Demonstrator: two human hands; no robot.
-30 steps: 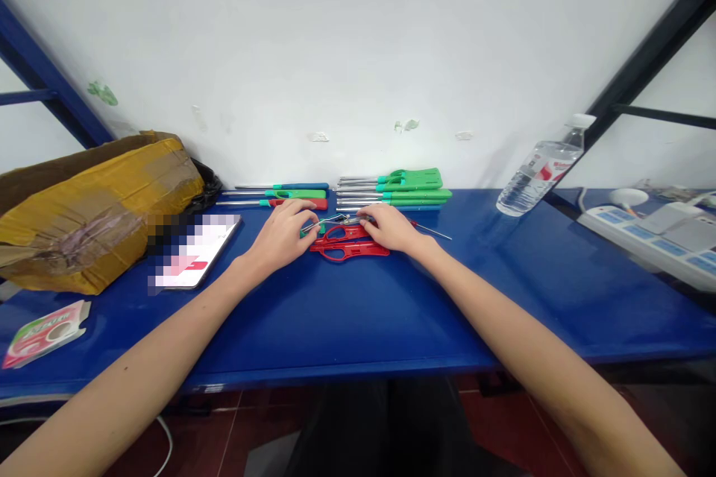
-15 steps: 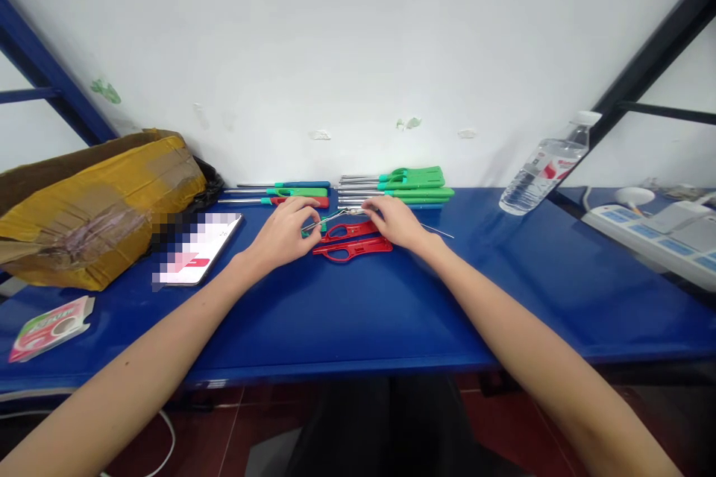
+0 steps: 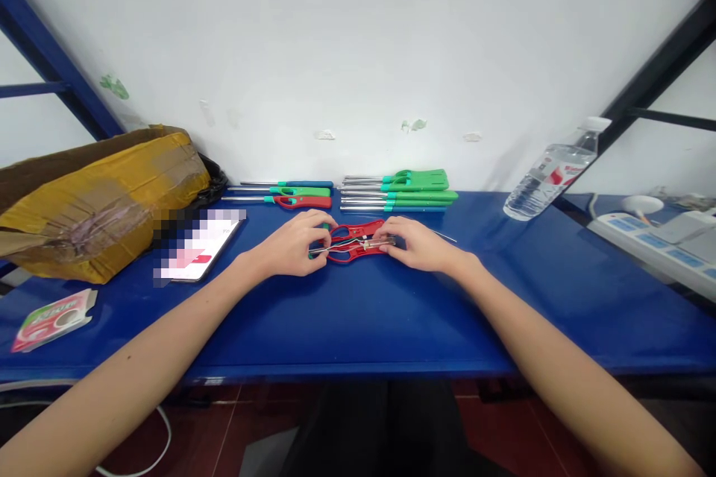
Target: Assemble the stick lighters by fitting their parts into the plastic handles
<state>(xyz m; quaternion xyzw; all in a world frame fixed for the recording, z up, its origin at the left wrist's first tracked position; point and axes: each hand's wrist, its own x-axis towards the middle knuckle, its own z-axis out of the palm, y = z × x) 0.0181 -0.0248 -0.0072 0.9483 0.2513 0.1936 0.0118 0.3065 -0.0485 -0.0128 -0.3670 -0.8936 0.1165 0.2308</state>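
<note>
And it's a high-gloss, smooth blue worktop (image 3: pixel 347 328), reflections right up to the front edge! At its middle, two shaped red casing halves (image 3: pixel 366 227) in smooth, shiny plastic. Along the back edge, slim silver tubes (image 3: pixel 363 187), bright polished metal, meeting smooth green plastic handles (image 3: pixel 428 180). Over to the left edge, a long brown cardboard box (image 3: pixel 162 133), its yellow tape (image 3: pixel 128 180) wrinkled and glossy; towards the right, a clear plastic bottle (image 3: pixel 551 179), shiny too
</note>
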